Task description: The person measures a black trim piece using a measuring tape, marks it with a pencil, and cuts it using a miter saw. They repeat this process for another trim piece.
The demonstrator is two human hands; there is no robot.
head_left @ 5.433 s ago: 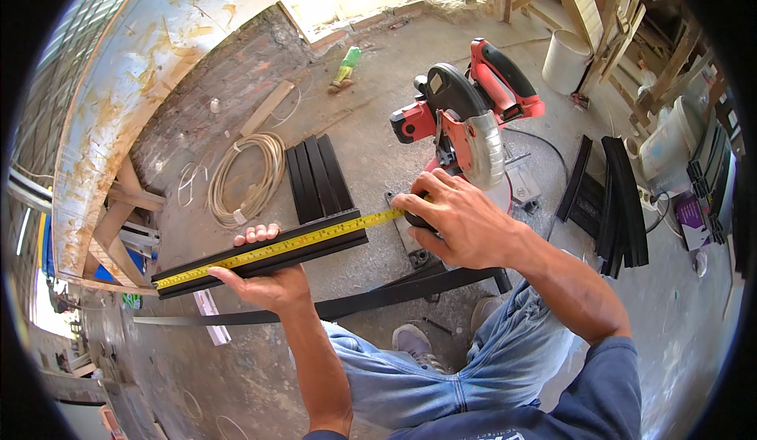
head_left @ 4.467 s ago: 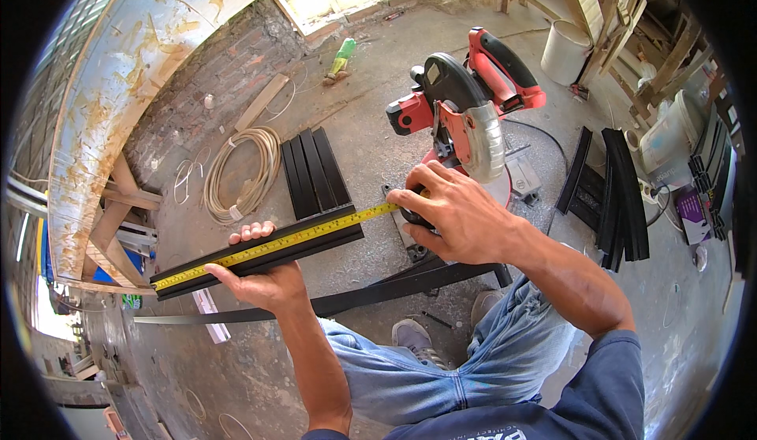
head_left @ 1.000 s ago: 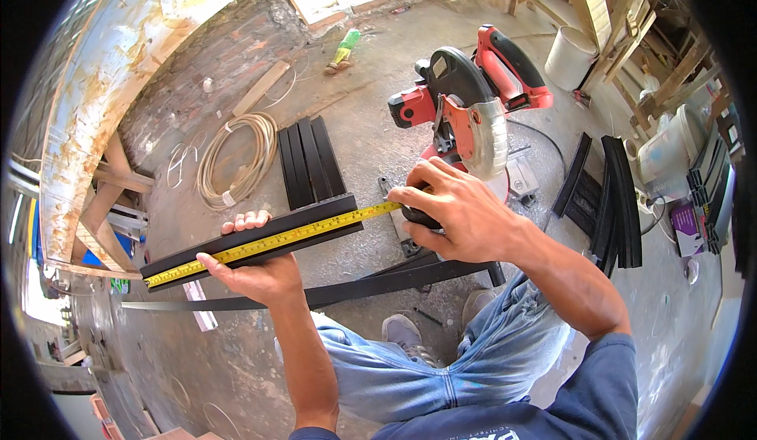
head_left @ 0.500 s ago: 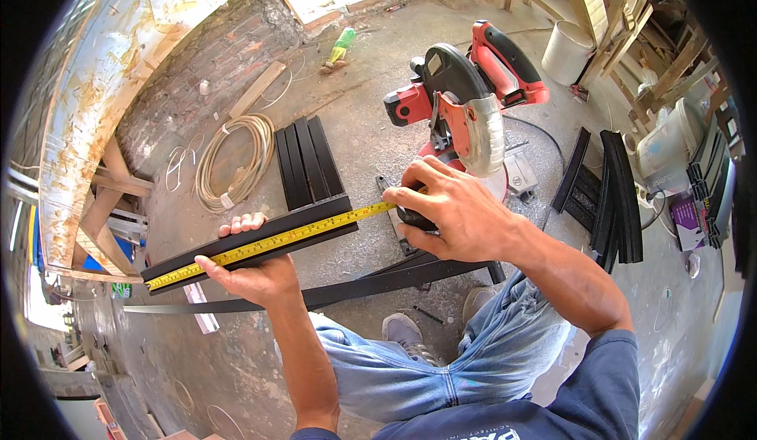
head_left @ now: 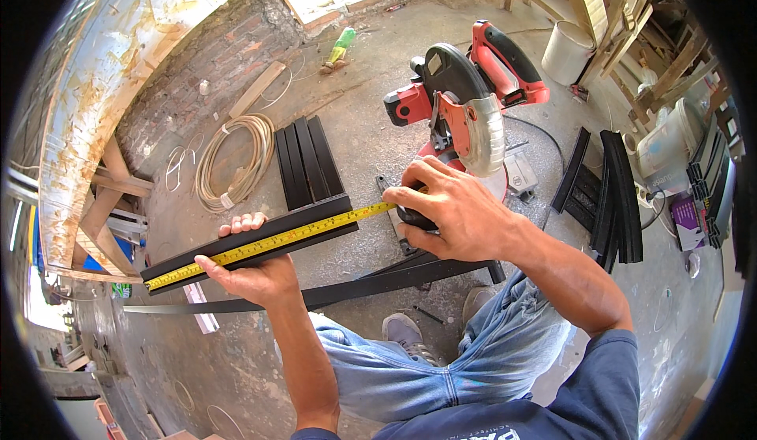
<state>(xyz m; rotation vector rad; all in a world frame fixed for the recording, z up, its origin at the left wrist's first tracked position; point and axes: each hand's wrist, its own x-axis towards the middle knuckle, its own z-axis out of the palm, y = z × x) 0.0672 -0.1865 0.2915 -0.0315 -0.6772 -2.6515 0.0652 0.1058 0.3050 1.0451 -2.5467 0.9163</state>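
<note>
My left hand (head_left: 264,278) grips a short black metal profile (head_left: 213,244) from below, its fingers wrapped over the far edge and its thumb pressing on a yellow tape measure blade (head_left: 276,240). The blade lies along the profile from its left end and runs past the right end to the tape's dark case (head_left: 415,218). That case sits in my right hand (head_left: 457,207), fingers curled round it. Below the held piece, a long black profile (head_left: 371,285) stretches across in front of my knees. A red and black mitre saw (head_left: 457,109) stands just beyond my right hand.
Several cut black profiles (head_left: 307,160) lie side by side near a coil of beige cable (head_left: 206,164). More black lengths (head_left: 615,195) rest at the right by white buckets (head_left: 568,50). A green and yellow bottle (head_left: 341,46) is farther back. A pencil-like stick (head_left: 428,315) lies between my feet.
</note>
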